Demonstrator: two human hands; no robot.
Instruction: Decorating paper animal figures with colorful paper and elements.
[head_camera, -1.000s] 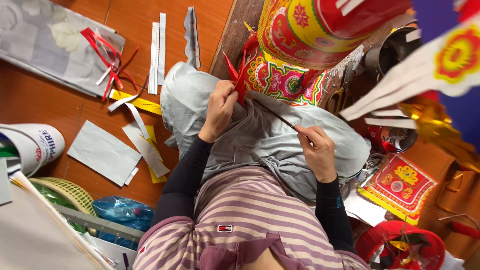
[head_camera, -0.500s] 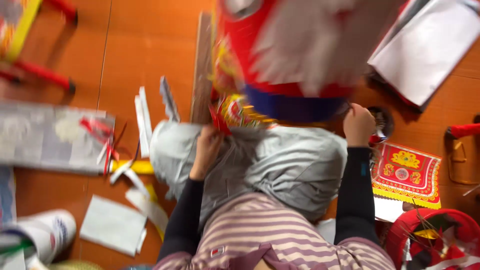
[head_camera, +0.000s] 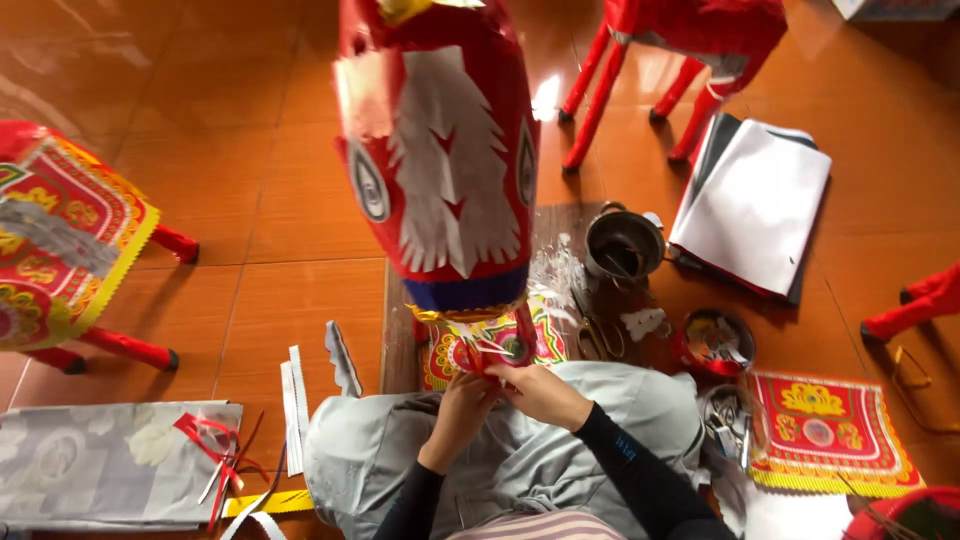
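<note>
Since half a second back your view has tipped up and cleared, so the whole red paper horse figure (head_camera: 440, 150) now stands sharp in front of you, and your right hand (head_camera: 545, 392) has come down from beside it to meet your left hand (head_camera: 465, 398) at its lower front. Both sets of fingers are pinched in around a small red-and-white paper trim (head_camera: 490, 352) just under the blue band; what exactly each one grips is hidden by the knuckles. The figure stands upright on the wooden board (head_camera: 400, 330) right at your knees, touching your lap cloth.

My guess is it's hollow, light and easy to dent: glued paper over a thin frame. I'd steady it by the legs or the firmer decorated base, not the fringed white cut-outs, which look like they'd tear. A glue pot (head_camera: 622, 243) sits just to the right, so watch for tacky spots.
</note>
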